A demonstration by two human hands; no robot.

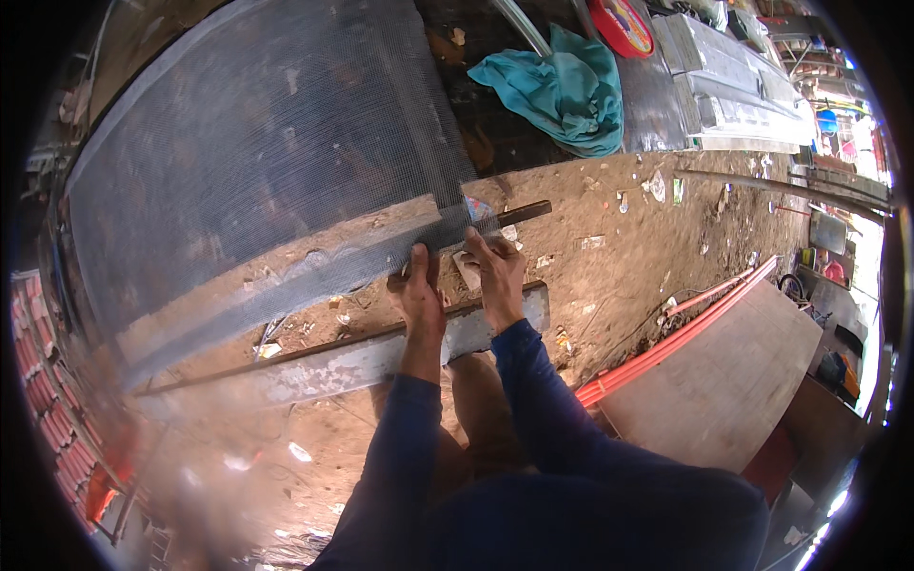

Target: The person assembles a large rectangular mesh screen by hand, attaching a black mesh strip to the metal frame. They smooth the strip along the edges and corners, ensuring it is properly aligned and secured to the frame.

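A sheet of dark grey mesh (267,124) lies over the table and hangs past its near edge. My left hand (417,295) is closed on the mesh's near edge, thumb on top. Close to its right, my right hand (497,278) pinches the same edge near the mesh's corner. A dark flat strip (526,213) sticks out to the right from under that corner, just beyond my right fingers. Whether either hand also touches the strip is hidden. Below my hands runs a long whitish, worn beam (333,367), crossing in front of my legs.
On the dark tabletop (481,95) lie a teal cloth (562,90) and a red round container (621,27). Pale metal profiles (743,95) are stacked at the far right. Orange pipes (681,333) rest along a wooden board (714,371). Scraps litter the dirt floor (609,214).
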